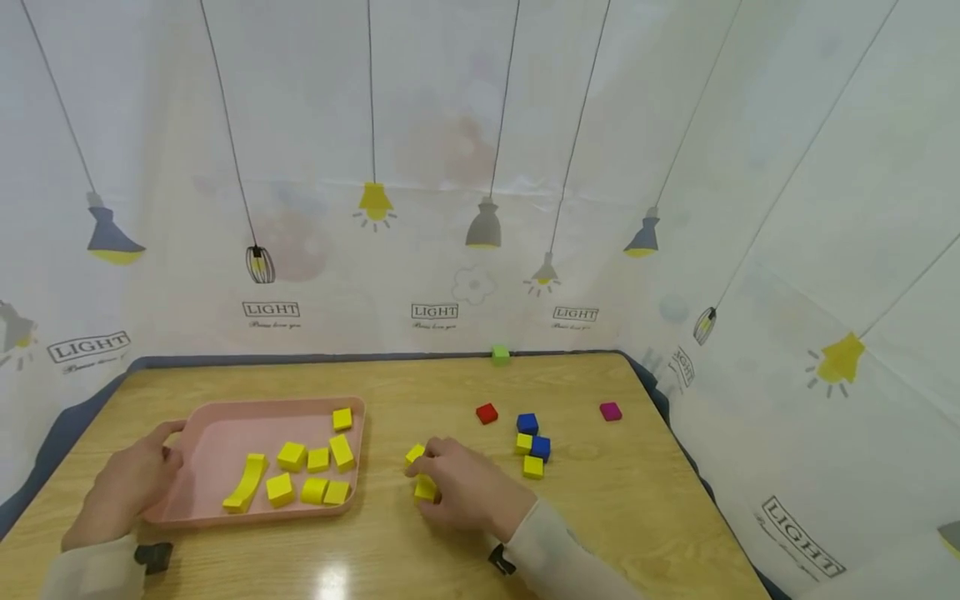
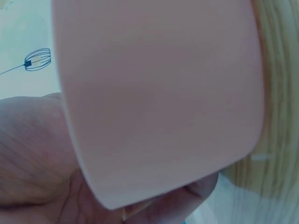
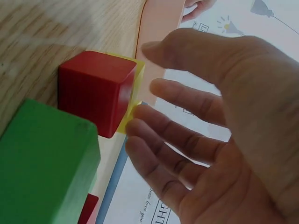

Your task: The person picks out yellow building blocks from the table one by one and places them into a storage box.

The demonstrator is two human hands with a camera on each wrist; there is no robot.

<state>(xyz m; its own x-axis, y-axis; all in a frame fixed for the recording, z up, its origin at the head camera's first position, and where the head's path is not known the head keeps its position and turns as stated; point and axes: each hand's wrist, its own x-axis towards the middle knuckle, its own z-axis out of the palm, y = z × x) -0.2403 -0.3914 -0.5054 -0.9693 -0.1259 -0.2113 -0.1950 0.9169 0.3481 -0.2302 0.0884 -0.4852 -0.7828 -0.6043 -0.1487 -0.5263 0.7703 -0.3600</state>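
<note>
My left hand [image 1: 135, 477] grips the left side of a pink tray [image 1: 270, 408]; the left wrist view shows the tray's corner [image 2: 154, 116] between thumb and fingers. Several yellow blocks [image 1: 292, 456] lie inside the tray. Right of it, my right hand [image 1: 472, 487] reaches down over a yellow block [image 1: 425, 489], with another yellow block [image 1: 414, 453] just beyond its fingertips. In the right wrist view the hand [image 3: 205, 130] has its thumb and fingers apart, near a red block [image 3: 96, 91] with yellow showing behind. A green block [image 3: 51, 163] stands closer to that camera.
Right of the hand sit two blue blocks [image 1: 527, 423] and two yellow blocks [image 1: 533, 467]. A flat red block [image 1: 487, 413] and a magenta block [image 1: 611, 411] lie farther back. One light-green block [image 1: 500, 356] is at the table's far edge, before the patterned wall covering [image 1: 337, 275].
</note>
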